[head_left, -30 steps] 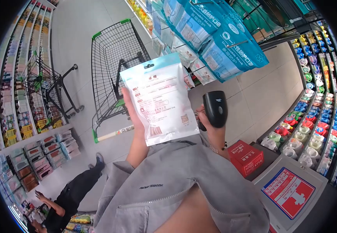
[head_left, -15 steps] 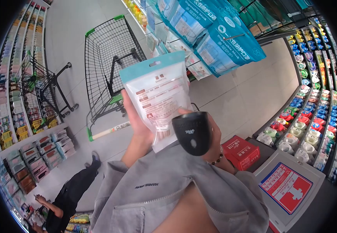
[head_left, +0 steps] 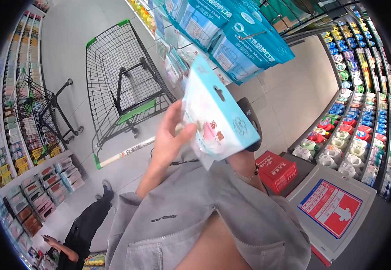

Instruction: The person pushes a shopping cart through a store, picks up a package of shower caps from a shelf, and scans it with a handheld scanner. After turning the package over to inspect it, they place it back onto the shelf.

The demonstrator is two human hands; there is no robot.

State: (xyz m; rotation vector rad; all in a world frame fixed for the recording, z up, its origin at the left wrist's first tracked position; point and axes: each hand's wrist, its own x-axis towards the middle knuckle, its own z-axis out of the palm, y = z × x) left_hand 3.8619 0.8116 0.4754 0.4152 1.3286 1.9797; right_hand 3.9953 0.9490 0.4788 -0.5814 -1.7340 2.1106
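Observation:
A white and light-blue shower cap packet [head_left: 218,121] is tilted in front of my chest, its hang hole toward the upper right. My left hand [head_left: 170,135] pinches its left edge between thumb and fingers. Behind the packet, my right hand [head_left: 242,164] is mostly hidden, with the wrist and a beaded bracelet showing below. The black scanner [head_left: 251,119] shows partly behind the packet's right side, above that hand; the fingers around it are covered.
Blue mask packs [head_left: 249,49] hang ahead. A shopping cart [head_left: 123,72] stands at the left, another cart [head_left: 42,108] beyond. A red box [head_left: 275,172] and grey case [head_left: 332,211] are at the right. Another person [head_left: 85,225] is lower left; bottle shelves [head_left: 353,130] line the right.
The packet has turned from its printed back to another face and tilted to the right. It now covers much of the scanner and my right hand. My left hand has shifted right and up.

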